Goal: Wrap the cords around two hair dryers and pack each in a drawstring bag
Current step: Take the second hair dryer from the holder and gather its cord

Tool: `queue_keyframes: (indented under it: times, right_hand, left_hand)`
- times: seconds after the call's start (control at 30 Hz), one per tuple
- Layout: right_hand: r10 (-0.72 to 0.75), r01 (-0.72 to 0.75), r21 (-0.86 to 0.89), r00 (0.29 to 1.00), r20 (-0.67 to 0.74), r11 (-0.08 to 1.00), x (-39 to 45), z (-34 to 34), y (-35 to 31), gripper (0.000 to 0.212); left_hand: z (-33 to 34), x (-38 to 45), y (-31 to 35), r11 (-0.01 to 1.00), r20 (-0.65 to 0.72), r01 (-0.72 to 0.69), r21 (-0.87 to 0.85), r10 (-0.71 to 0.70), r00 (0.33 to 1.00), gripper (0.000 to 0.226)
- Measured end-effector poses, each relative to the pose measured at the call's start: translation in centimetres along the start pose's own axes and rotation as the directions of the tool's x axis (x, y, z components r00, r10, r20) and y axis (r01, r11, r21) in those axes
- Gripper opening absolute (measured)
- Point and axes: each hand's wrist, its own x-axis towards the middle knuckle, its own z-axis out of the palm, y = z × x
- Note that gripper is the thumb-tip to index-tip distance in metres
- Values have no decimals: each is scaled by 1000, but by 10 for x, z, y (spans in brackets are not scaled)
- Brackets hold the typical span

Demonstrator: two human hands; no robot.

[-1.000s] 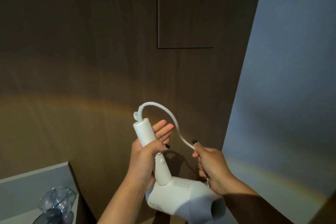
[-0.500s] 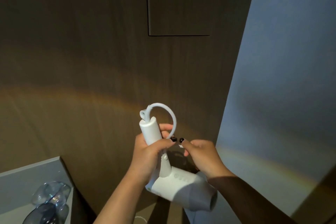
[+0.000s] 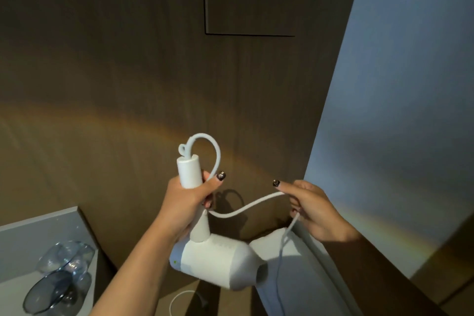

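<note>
A white hair dryer hangs upside down, handle up and barrel low, nozzle to the right. My left hand grips the handle, thumb pinning the white cord against it. The cord loops out of the handle's top end, passes under the thumb and runs right to my right hand, which pinches it; from there it drops toward the floor. No drawstring bag and no second dryer are in view.
A dark wood panel wall stands close ahead, a pale wall to the right. At lower left a grey ledge carries clear glass bowls. A loop of white cord lies below.
My right hand has moved right, away from the handle, drawing a length of cord out with it. The loop at the handle's top is now pinned by my left thumb.
</note>
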Motion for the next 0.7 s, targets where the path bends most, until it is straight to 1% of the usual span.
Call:
queue_keyframes:
  times: [0.1, 0.2, 0.3, 0.37, 0.43, 0.53, 0.57, 0.63, 0.7]
  right_hand:
    - [-40, 20, 169, 992, 116, 985, -1, 13, -22, 37]
    - [-122, 85, 201, 976, 182, 976, -9, 33, -48, 38]
    - [-216, 171, 199, 948, 234, 965, -21, 53, -70, 37]
    - [-283, 251, 150, 923, 261, 956, -30, 66, -82, 34]
    - [-349, 338, 86, 898, 268, 937, -38, 78, -90, 31]
    - [-443, 452, 32, 856, 264, 892, -46, 91, -95, 28]
    - [-479, 495, 7, 838, 261, 869, -48, 94, -95, 27]
    - [-546, 579, -61, 794, 269, 813, -51, 97, -95, 22]
    - [-588, 647, -141, 748, 308, 749, -53, 96, -97, 16]
  left_hand:
    - [1, -7, 3, 993, 133, 29, 112, -44, 990, 19]
    - [5, -12, 9, 989, 175, 60, 137, -84, 981, 23]
    - [8, -14, 17, 989, 172, 46, 138, -70, 983, 45]
    - [9, -14, 21, 985, 160, 33, 167, -60, 985, 53]
    - [10, -14, 24, 976, 173, 6, 216, -45, 984, 54]
    - [11, -13, 27, 971, 179, -24, 237, -19, 984, 42]
    - [10, -13, 28, 964, 178, -41, 262, -6, 984, 38]
    - [11, -12, 27, 924, 168, -91, 371, 29, 985, 34]
    - [11, -12, 27, 906, 150, -111, 408, 53, 987, 29]
